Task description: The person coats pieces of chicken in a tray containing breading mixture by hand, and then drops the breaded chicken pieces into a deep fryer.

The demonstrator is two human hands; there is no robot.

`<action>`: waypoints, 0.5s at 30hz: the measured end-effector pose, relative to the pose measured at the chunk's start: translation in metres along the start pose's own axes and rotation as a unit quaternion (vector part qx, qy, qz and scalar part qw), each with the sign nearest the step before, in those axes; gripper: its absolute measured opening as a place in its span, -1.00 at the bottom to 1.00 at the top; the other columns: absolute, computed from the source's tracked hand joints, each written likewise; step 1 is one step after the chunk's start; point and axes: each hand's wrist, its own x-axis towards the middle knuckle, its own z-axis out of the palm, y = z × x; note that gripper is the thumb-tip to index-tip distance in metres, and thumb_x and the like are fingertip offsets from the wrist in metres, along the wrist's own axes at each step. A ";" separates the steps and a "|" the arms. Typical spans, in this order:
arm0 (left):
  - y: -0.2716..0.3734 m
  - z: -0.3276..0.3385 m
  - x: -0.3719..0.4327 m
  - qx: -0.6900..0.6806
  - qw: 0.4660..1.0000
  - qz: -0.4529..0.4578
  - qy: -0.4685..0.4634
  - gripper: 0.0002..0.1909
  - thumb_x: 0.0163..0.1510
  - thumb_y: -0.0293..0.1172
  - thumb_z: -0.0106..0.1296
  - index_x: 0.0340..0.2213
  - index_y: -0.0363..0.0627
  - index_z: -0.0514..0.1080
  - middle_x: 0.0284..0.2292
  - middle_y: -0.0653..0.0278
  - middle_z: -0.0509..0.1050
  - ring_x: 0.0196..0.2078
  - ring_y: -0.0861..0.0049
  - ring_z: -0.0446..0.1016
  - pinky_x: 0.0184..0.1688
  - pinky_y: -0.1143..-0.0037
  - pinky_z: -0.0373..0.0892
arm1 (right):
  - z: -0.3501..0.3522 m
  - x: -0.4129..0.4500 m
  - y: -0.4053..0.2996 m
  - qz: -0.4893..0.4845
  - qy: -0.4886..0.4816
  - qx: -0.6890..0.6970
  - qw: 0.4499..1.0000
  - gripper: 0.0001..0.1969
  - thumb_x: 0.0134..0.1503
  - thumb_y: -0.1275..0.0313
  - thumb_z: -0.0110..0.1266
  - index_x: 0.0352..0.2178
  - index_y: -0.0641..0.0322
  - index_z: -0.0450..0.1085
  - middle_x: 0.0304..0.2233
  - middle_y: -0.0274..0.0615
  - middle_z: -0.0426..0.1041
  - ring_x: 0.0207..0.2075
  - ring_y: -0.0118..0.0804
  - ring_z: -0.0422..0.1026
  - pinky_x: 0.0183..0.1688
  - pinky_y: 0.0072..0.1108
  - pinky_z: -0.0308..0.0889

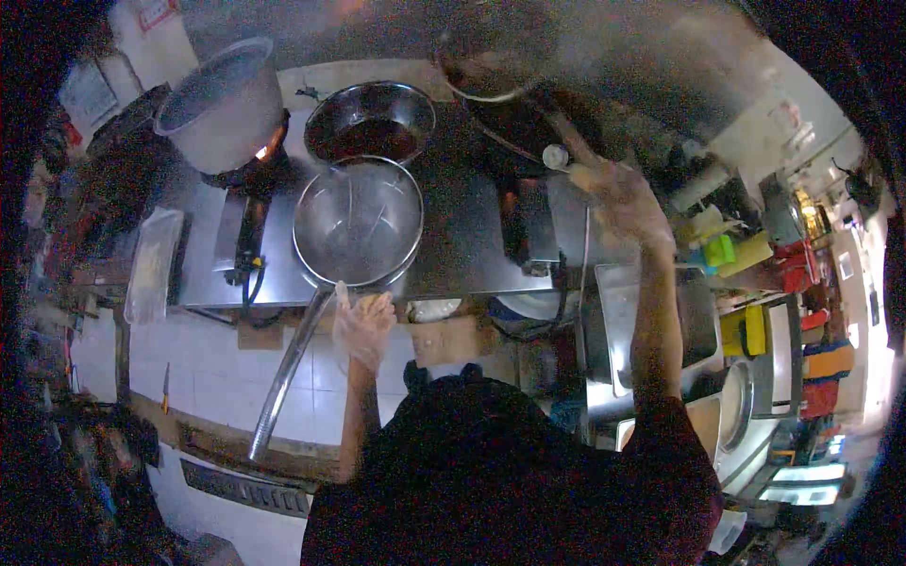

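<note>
A long-handled metal strainer (361, 219) rests on the steel worktop, its tubular handle (287, 396) extending past the front edge. My left hand (364, 322), in a clear plastic glove, is at the near rim beside that handle. Its fingers are curled and the thumb points up towards the rim; a grip cannot be made out. Behind the strainer stands a steel bowl (368, 124) with dark liquid in it. My right hand (623, 201), blurred, is closed around a long handle (566, 134). That handle leads up to a dim round pan (488, 67) over a dark burner area.
A large pot (223, 106) sits at the left over a burner with a visible flame (262, 151). A plastic-wrapped package (153, 265) lies at the worktop's left edge. Metal trays (616, 332) are below my right arm. Cables hang at the front edge.
</note>
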 end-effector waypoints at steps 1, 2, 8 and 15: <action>-0.002 -0.002 0.003 0.002 1.000 -0.029 0.003 -0.26 -0.02 0.18 -0.28 -0.13 -0.38 0.15 -0.17 -0.07 0.29 -0.23 0.22 0.34 -0.21 0.37 0.31 | 0.012 0.011 -0.015 -0.046 -0.026 0.033 0.998 -0.55 -0.12 0.38 0.05 -0.12 0.21 0.26 -0.39 -0.34 0.38 -0.41 -0.43 0.33 -0.36 -0.64 0.27; 0.001 -0.008 0.006 0.005 0.999 -0.051 0.011 -0.11 -0.12 0.31 -0.24 -0.12 -0.44 0.14 -0.11 -0.13 0.25 -0.17 0.16 0.32 -0.14 0.33 0.26 | 0.028 0.027 -0.022 -0.064 -0.062 0.062 0.994 -0.56 -0.10 0.36 0.03 -0.12 0.20 0.26 -0.43 -0.36 0.39 -0.47 -0.43 0.32 -0.41 -0.62 0.26; -0.003 0.019 -0.019 0.056 0.997 -0.043 0.022 -0.24 -0.09 0.32 -0.31 -0.30 -0.25 0.32 -0.37 0.15 0.40 -0.31 0.37 0.38 -0.39 0.52 0.29 | 0.141 0.134 -0.005 -0.088 -0.143 -0.170 0.971 -0.70 -0.04 0.29 -0.16 -0.28 0.22 0.30 -0.35 -0.02 0.41 -0.33 -0.14 0.42 -0.30 -0.36 0.33; -0.008 -0.030 -0.019 0.038 0.998 -0.049 0.031 -0.37 -0.01 0.22 -0.33 -0.13 -0.05 0.24 -0.49 0.27 0.40 -0.56 0.55 0.35 -0.63 0.58 0.26 | 0.162 0.168 0.003 -0.375 -0.088 -0.395 0.834 -0.78 -0.02 0.34 -0.16 -0.37 0.20 0.32 -0.40 -0.10 0.42 -0.37 -0.14 0.41 -0.35 -0.35 0.31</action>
